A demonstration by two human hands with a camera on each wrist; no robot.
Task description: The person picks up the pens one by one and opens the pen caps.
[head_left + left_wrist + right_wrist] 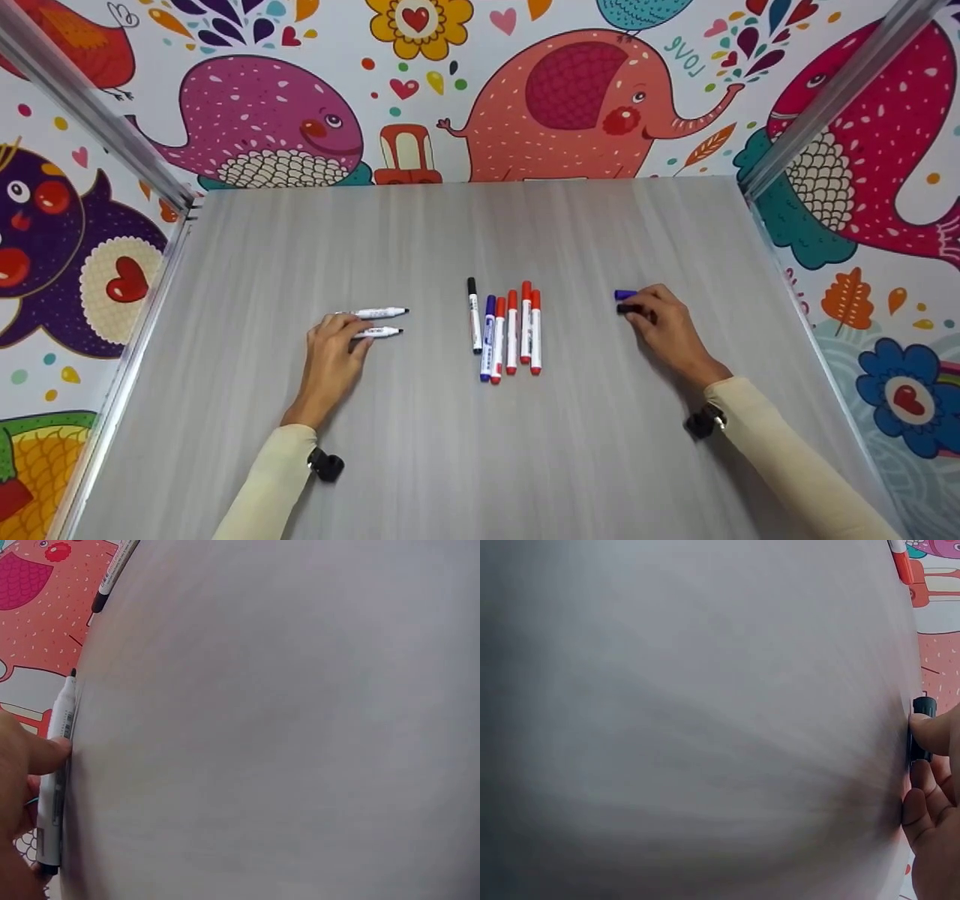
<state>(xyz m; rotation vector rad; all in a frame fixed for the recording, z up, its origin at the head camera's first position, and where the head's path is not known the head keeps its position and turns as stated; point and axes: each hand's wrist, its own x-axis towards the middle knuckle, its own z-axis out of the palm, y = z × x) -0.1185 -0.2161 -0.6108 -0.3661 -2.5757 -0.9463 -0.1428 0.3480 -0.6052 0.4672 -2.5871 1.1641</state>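
Observation:
Between the thumb and fingers of my left hand (330, 367) is an uncapped white whiteboard marker (383, 332), its dark tip pointing right. A second uncapped marker (382, 313) lies just beyond it, roughly parallel, its rear end partly behind the fingers. Over on the right, my right hand (673, 334) pinches a black marker cap (925, 706) at the table surface. A blue-purple cap (625, 295) sits right behind that one, close to the fingertips. Whether the fingers touch the blue-purple cap, I cannot tell.
Mid-table lies a loose row of capped markers: a black one (475, 322), a blue one (488, 337) and several red ones (512, 334). Printed panels (420, 105) wall the grey table (450, 465) at the back and sides, with metal posts (840, 97) at the rear corners.

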